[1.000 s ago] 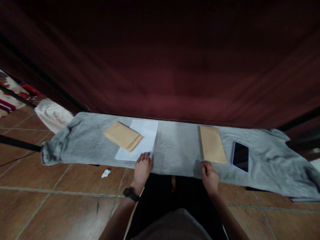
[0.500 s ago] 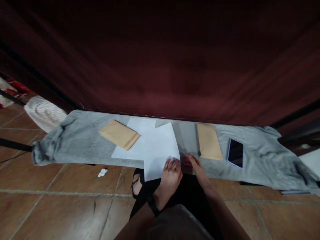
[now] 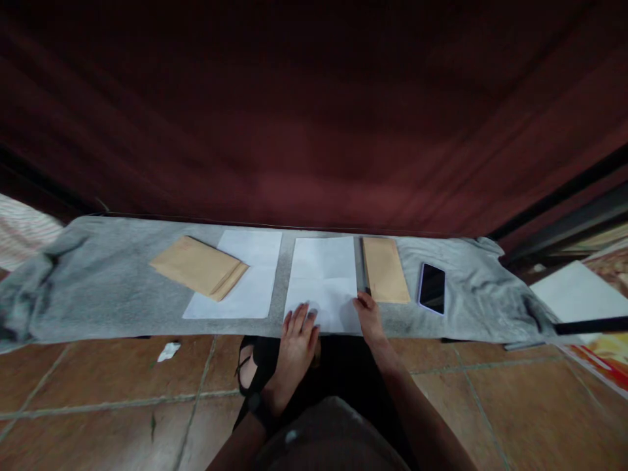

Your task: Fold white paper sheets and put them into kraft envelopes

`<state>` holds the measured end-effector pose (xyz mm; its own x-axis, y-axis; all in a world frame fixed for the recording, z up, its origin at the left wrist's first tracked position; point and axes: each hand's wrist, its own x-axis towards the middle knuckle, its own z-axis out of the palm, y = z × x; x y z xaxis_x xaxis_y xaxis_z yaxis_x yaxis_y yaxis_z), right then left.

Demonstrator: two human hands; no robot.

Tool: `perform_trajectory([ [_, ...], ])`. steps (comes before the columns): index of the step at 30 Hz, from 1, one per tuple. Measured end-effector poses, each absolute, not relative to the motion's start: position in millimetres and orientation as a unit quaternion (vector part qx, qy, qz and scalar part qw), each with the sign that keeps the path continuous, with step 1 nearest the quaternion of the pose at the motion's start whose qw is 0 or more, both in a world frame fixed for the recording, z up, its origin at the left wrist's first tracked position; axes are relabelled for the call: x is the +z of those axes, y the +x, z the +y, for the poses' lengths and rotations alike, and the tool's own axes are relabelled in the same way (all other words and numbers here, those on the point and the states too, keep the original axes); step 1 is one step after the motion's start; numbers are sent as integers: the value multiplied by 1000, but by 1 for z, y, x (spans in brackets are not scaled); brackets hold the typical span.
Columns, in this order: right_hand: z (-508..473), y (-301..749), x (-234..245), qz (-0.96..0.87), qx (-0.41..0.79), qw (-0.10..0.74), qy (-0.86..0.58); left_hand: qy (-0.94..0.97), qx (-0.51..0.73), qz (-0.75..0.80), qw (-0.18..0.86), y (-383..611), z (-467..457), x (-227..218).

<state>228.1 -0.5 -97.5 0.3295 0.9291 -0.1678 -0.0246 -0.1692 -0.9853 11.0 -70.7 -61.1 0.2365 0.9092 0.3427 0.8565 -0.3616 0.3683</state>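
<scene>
A white sheet of paper [image 3: 324, 268] with a faint crease across it lies flat on the grey cloth in front of me. My left hand [image 3: 298, 337] rests on its near left part, fingers stretched out and slightly apart. At the sheet's near right edge, my right hand [image 3: 367, 317] has its fingers closed on the paper's border. More white paper [image 3: 260, 275] lies to the left, partly under a stack of brown envelopes [image 3: 199, 267]. Just right of the sheet is another brown envelope stack [image 3: 387, 269], close to my right fingertips.
A phone [image 3: 432, 288] with a purple edge lies right of the envelopes. The grey cloth [image 3: 108, 281] covers a long narrow surface before a dark red curtain [image 3: 314, 157]. A crumpled white scrap [image 3: 169, 351] is on the tiled floor [image 3: 108, 373].
The sheet, earlier tilted and overlapping the other paper, now lies straight and separate, farther right. My left hand has flattened out on it; my right hand has come to its right edge. The view has shifted right.
</scene>
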Motion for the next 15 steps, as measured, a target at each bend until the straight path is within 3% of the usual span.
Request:
perform_trajectory([
  [10, 15, 223, -93, -432, 359, 499, -660, 815, 188, 547, 5, 6, -58, -71],
  [15, -5, 213, -80, -601, 149, 415, -666, 839, 126, 529, -12, 5, -49, -73],
])
